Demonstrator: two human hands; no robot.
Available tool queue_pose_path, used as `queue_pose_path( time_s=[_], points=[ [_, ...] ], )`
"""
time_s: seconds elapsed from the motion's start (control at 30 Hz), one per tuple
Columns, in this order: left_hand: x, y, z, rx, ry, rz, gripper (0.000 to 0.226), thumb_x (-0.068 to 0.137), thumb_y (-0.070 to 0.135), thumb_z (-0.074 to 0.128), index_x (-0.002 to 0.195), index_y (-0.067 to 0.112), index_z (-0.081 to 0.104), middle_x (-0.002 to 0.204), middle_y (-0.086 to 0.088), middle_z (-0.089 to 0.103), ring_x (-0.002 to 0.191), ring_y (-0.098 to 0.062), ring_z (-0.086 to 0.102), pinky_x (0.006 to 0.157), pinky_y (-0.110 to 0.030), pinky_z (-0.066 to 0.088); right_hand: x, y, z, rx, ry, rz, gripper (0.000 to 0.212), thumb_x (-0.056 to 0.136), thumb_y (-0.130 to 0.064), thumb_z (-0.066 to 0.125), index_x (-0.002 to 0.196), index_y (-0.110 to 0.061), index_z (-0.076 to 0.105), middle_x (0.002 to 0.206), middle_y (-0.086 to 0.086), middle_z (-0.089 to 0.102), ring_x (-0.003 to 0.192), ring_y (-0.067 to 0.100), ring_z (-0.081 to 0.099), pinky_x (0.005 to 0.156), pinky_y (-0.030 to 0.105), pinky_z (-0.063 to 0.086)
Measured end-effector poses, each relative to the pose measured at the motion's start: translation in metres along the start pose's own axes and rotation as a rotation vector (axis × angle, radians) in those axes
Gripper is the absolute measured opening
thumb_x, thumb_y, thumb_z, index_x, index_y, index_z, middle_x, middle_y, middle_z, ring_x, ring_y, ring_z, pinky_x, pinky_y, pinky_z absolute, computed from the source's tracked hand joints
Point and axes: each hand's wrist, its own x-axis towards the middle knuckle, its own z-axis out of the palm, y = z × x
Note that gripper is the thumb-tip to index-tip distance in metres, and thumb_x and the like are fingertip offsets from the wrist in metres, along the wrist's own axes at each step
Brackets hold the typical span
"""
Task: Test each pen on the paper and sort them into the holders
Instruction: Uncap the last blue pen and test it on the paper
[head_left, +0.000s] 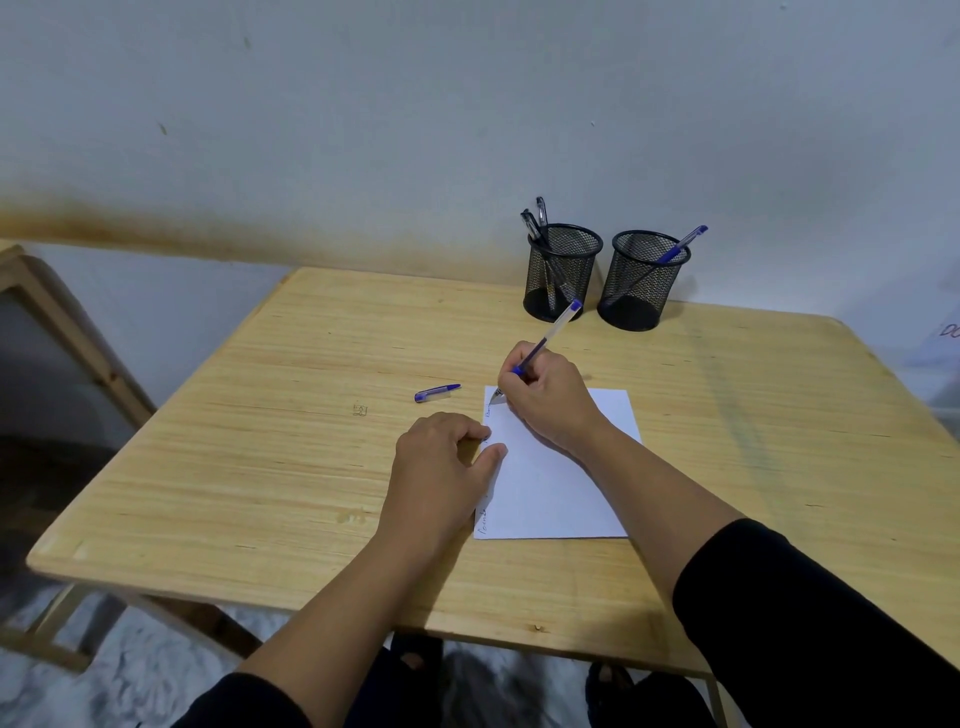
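Observation:
A white sheet of paper (556, 483) lies on the wooden table (260, 415), with small handwriting along its left edge. My right hand (550, 400) grips a blue pen (550, 332), its tip touching the paper's top left corner. My left hand (441, 462) rests flat on the paper's left edge, fingers loosely curled, holding nothing. The pen's blue cap (436, 393) lies on the table left of the paper. Two black mesh holders stand at the back: the left holder (563, 273) contains dark pens, the right holder (644, 280) contains one blue pen (680, 245).
A wall runs right behind the holders. A wooden chair frame (62, 332) stands left of the table. The table's near edge (363, 603) is close to my body, and my sandalled feet show under it.

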Motion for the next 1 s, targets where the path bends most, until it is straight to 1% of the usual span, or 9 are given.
queue_pose_path(
  time_s=[0.23, 0.43, 0.53, 0.63, 0.7, 0.73, 0.8, 0.9, 1.0],
  points=[
    [0.0, 0.0, 0.001, -0.008, 0.008, -0.011, 0.021, 0.079, 0.031, 0.069, 0.097, 0.02, 0.069, 0.104, 0.009, 0.067, 0.103, -0.007, 0.056, 0.086, -0.011, 0.029, 0.0, -0.001, 0.001, -0.03, 0.014, 0.005, 0.007, 0.085, -0.009, 0.053, 0.08, -0.009, 0.057, 0.062, 0.003, 0.049, 0.06, 0.017, 0.044, 0.056, 0.03, 0.039],
    [0.0, -0.001, 0.002, -0.017, 0.006, -0.009, 0.021, 0.079, 0.029, 0.069, 0.096, 0.019, 0.069, 0.104, 0.008, 0.067, 0.103, -0.008, 0.056, 0.086, -0.012, 0.03, 0.0, -0.001, 0.001, -0.066, 0.037, 0.007, 0.009, 0.086, -0.011, 0.052, 0.085, -0.004, 0.058, 0.064, 0.004, 0.05, 0.062, 0.016, 0.045, 0.057, 0.03, 0.041],
    [0.001, -0.001, 0.002, -0.018, 0.004, 0.003, 0.02, 0.078, 0.028, 0.07, 0.096, 0.018, 0.069, 0.102, 0.008, 0.068, 0.101, -0.008, 0.057, 0.087, -0.013, 0.033, 0.0, -0.001, 0.001, -0.053, 0.052, 0.014, 0.008, 0.086, -0.012, 0.052, 0.084, -0.006, 0.057, 0.064, 0.004, 0.051, 0.062, 0.017, 0.046, 0.057, 0.031, 0.041],
    [0.0, 0.0, 0.0, -0.05, 0.014, -0.009, 0.016, 0.079, 0.028, 0.069, 0.092, 0.019, 0.07, 0.094, 0.011, 0.067, 0.094, -0.005, 0.058, 0.086, -0.015, 0.038, 0.0, -0.001, -0.001, 0.041, 0.113, 0.049, 0.011, 0.087, -0.012, 0.052, 0.077, -0.015, 0.055, 0.065, 0.005, 0.054, 0.062, 0.018, 0.048, 0.056, 0.031, 0.042],
    [0.004, 0.001, -0.003, -0.124, 0.063, -0.053, 0.012, 0.081, 0.027, 0.067, 0.089, 0.019, 0.069, 0.09, 0.012, 0.065, 0.087, -0.005, 0.059, 0.083, -0.017, 0.043, 0.0, -0.002, -0.003, 0.138, 0.158, 0.092, 0.014, 0.087, -0.011, 0.054, 0.074, -0.018, 0.056, 0.064, 0.005, 0.054, 0.061, 0.018, 0.047, 0.055, 0.03, 0.04],
    [0.007, 0.0, -0.005, -0.142, 0.105, -0.061, 0.012, 0.081, 0.024, 0.066, 0.091, 0.018, 0.069, 0.093, 0.01, 0.065, 0.087, -0.005, 0.058, 0.082, -0.014, 0.041, -0.001, -0.004, -0.004, 0.178, 0.174, 0.107, 0.013, 0.086, -0.011, 0.055, 0.075, -0.017, 0.057, 0.064, 0.005, 0.054, 0.061, 0.018, 0.047, 0.055, 0.03, 0.039],
    [0.018, -0.004, -0.009, -0.079, 0.177, -0.034, 0.019, 0.082, 0.02, 0.064, 0.102, 0.017, 0.065, 0.103, 0.006, 0.062, 0.093, -0.008, 0.052, 0.077, -0.006, 0.03, -0.001, -0.006, -0.007, 0.226, 0.189, 0.116, 0.01, 0.086, -0.012, 0.057, 0.077, -0.015, 0.058, 0.063, 0.004, 0.054, 0.059, 0.017, 0.045, 0.054, 0.029, 0.037],
    [0.038, -0.018, -0.011, 0.058, 0.147, -0.031, 0.033, 0.084, 0.018, 0.061, 0.117, 0.017, 0.058, 0.118, 0.003, 0.058, 0.111, -0.018, 0.046, 0.083, -0.013, 0.023, -0.005, -0.013, -0.013, 0.243, 0.168, 0.116, 0.013, 0.086, -0.011, 0.056, 0.075, -0.018, 0.059, 0.061, 0.0, 0.053, 0.054, 0.014, 0.043, 0.049, 0.025, 0.033],
    [0.052, -0.033, -0.009, 0.161, 0.042, -0.037, 0.025, 0.085, 0.022, 0.06, 0.108, 0.016, 0.065, 0.115, 0.001, 0.063, 0.113, -0.023, 0.05, 0.087, -0.021, 0.028, -0.009, -0.024, -0.021, 0.351, 0.13, 0.15, 0.019, 0.09, -0.009, 0.049, 0.078, -0.016, 0.062, 0.065, 0.005, 0.055, 0.051, 0.011, 0.044, 0.041, 0.02, 0.03]
  ],
)
